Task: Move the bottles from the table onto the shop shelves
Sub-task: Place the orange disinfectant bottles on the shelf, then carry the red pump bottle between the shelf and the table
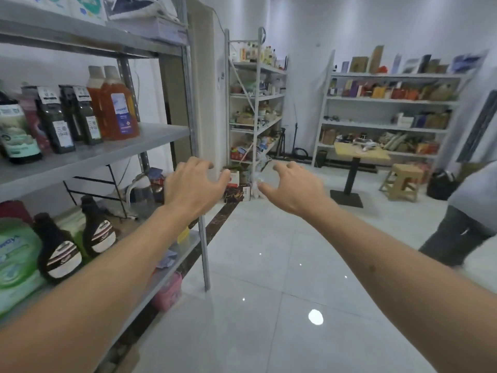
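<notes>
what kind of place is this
Probably a small shop or stockroom: a metal shelf rack holds orange bottles with labels, and more stocked shelves line the far wall.

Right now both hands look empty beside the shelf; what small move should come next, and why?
Probably turn toward the small table across the room to fetch another bottle. The left hand and right hand are open and hold nothing, while the orange bottles already stand on the near shelf.
</notes>
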Tool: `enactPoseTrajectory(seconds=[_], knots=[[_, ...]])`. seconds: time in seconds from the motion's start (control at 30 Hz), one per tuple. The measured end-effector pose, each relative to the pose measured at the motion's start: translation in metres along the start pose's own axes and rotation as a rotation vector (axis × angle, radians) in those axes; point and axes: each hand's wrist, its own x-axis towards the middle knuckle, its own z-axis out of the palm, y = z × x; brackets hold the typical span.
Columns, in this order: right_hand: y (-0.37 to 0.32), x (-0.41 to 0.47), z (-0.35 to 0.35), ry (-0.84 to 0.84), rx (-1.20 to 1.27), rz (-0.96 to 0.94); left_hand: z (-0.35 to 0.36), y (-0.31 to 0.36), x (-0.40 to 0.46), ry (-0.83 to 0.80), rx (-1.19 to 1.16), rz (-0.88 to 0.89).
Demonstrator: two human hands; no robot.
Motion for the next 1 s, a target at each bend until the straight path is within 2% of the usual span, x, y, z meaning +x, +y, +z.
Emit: enactPoseTrajectory(seconds=[0.13,0.33,0.47,0.63,0.83,1.0], knots=[[0.040,-0.047,-0.016,-0.002,-0.001,0.055,0.002,0.039,-0.042,-0.019,-0.077,0.038],[0.096,-0.134,-0.036,-0.010,-0.013,0.103,0.016,0.110,-0.115,-0.140,-0.155,0.038],[0.131,-0.202,-0.036,-0.023,0.051,0.180,0.028,0.152,-0.173,-0.241,-0.196,0.066],[0.167,-0.278,-0.044,-0.003,0.013,0.292,0.033,0.194,-0.225,-0.283,-0.269,0.136],[0.190,-0.363,-0.066,0.059,-0.074,0.409,0.027,0.232,-0.283,-0.336,-0.327,0.236],[0.195,-0.443,-0.080,0.016,0.033,0.557,0.021,0.258,-0.341,-0.399,-0.378,0.313]])
